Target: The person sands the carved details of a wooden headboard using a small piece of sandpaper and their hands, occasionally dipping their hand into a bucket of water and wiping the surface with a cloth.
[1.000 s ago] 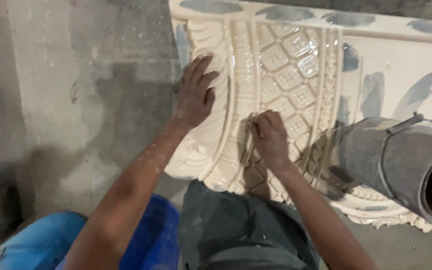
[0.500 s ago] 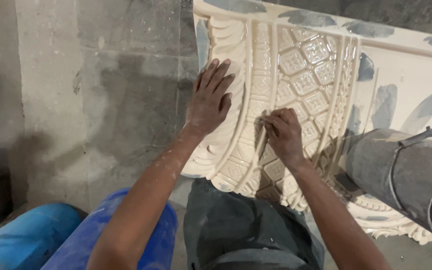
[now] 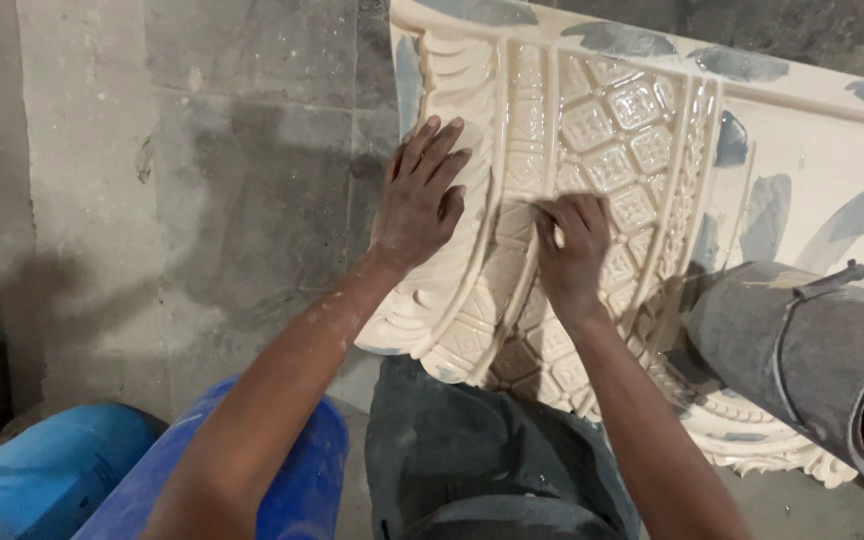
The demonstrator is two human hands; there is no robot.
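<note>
A large cream ornamental moulding [image 3: 642, 130], carved with leaf scrolls and a grid of diamond panels, lies in front of me. My left hand [image 3: 420, 195] rests flat with spread fingers on its leafy left band. My right hand [image 3: 572, 245] is closed with pinched fingers on a groove between the bands; a small pale piece shows between the fingertips, too hidden to identify. Both forearms are dusted with white powder.
A grey metal bucket [image 3: 802, 360] with a wire handle lies at the right on the moulding's edge. Two blue drums [image 3: 292, 470] sit at the lower left. A grey concrete floor [image 3: 152, 200] spreads to the left. My dark trousers [image 3: 472, 460] are below.
The view has shifted, so the moulding and hands sit further right and higher in the frame. My right hand has stayed on the same groove, and my left hand remains flat on the leaf band.
</note>
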